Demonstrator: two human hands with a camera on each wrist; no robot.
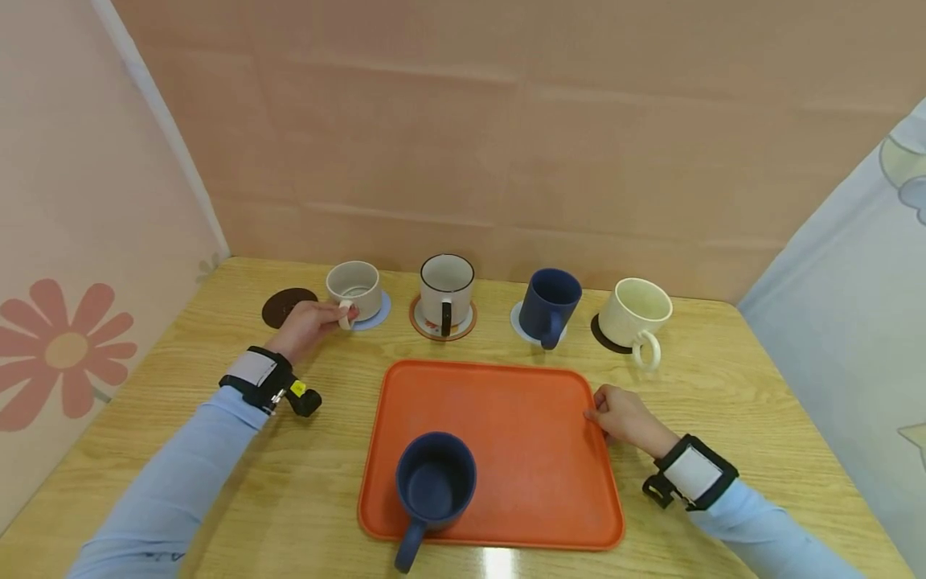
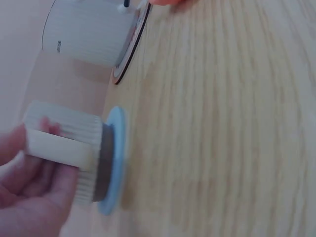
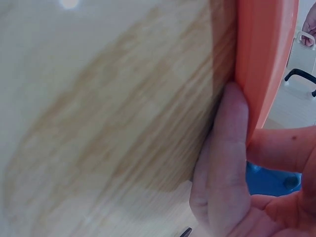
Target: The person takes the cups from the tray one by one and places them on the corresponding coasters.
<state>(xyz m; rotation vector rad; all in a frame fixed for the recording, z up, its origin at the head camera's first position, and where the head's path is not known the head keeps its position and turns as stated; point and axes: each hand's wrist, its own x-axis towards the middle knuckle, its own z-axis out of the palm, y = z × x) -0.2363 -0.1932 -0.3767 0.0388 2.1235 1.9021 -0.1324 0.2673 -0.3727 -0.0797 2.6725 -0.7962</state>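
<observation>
At the back left, my left hand [image 1: 313, 323] grips the handle of a small off-white mug [image 1: 359, 288] that is at a light blue coaster [image 1: 376, 314]. The left wrist view shows the fingers hooked through the handle [image 2: 59, 148], the ribbed mug upright over the coaster [image 2: 116, 158]. My right hand [image 1: 628, 418] pinches the right rim of an orange tray [image 1: 528, 450], thumb on top and fingers beneath the rim in the right wrist view. On the tray's front left stands a dark blue mug [image 1: 436, 480], its handle jutting past the front edge.
Along the back stand a white mug with a black handle [image 1: 447, 289], a navy mug [image 1: 551, 305] and a cream mug [image 1: 635, 312], each on a coaster. A dark brown coaster [image 1: 284, 305] lies bare at the far left. Cloth hangings [image 1: 463, 161] border the table.
</observation>
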